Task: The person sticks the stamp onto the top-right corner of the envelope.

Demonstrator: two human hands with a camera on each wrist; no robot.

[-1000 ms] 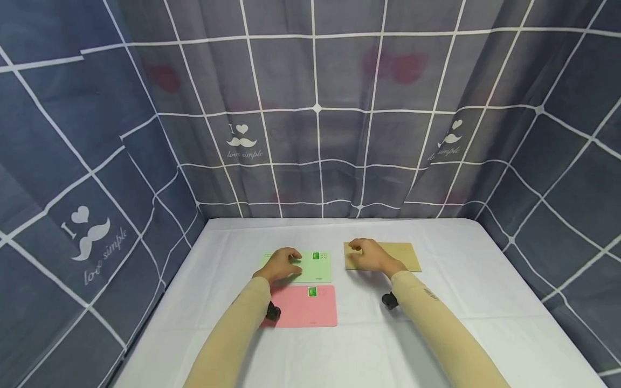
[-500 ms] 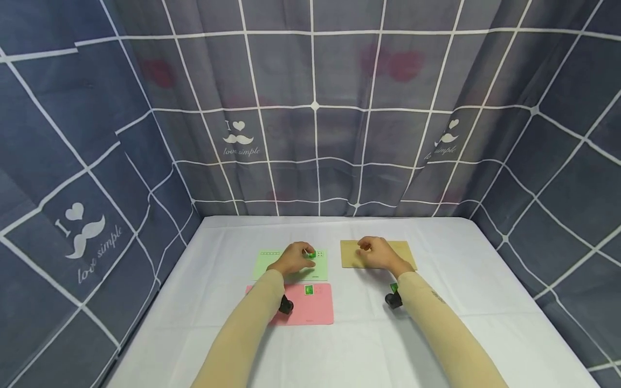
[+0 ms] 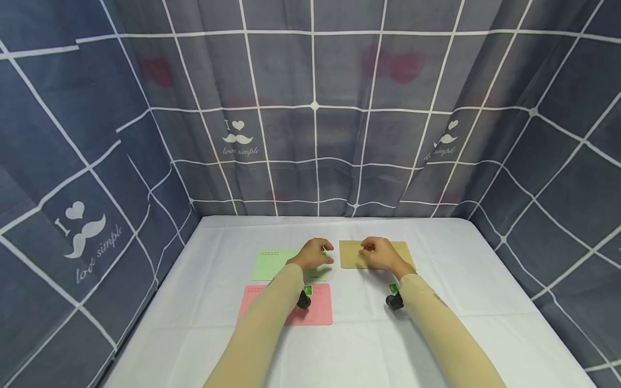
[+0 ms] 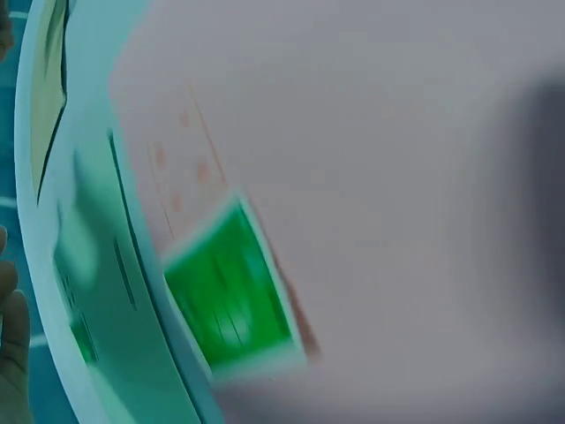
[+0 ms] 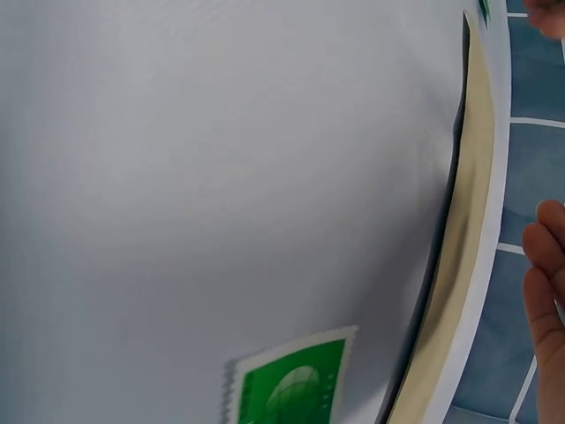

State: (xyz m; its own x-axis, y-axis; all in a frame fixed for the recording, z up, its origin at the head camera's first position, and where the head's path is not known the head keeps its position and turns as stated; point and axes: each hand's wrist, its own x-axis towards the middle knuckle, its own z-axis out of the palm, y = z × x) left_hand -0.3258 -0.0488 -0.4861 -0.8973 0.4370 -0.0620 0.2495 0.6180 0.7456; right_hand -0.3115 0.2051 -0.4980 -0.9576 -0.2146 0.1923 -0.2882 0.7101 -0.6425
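In the head view my left hand (image 3: 312, 254) hovers at the right end of a pale green envelope (image 3: 273, 262), thumb and fingers apart with nothing seen between them. My right hand (image 3: 380, 254) is over a brown envelope (image 3: 350, 258), fingers loosely bent and thumb close to the index finger; no object shows in it. A pink envelope (image 3: 316, 312) lies nearer, partly under the left forearm, with a green stamp (image 4: 231, 287) at its upper right. On the cloth by my right wrist lies a loose green stamp (image 5: 296, 382). The left hand hides the green envelope's stamp corner.
A white cloth (image 3: 368, 345) covers the table. Dark checked curtains (image 3: 271, 81) enclose the back and both sides. Each wrist wears a small black camera, such as the left one (image 3: 303, 300).
My left hand has moved right across the green envelope to its right end. The right hand's thumb and index have drawn closer, and the loose stamp by that wrist has come into sight.
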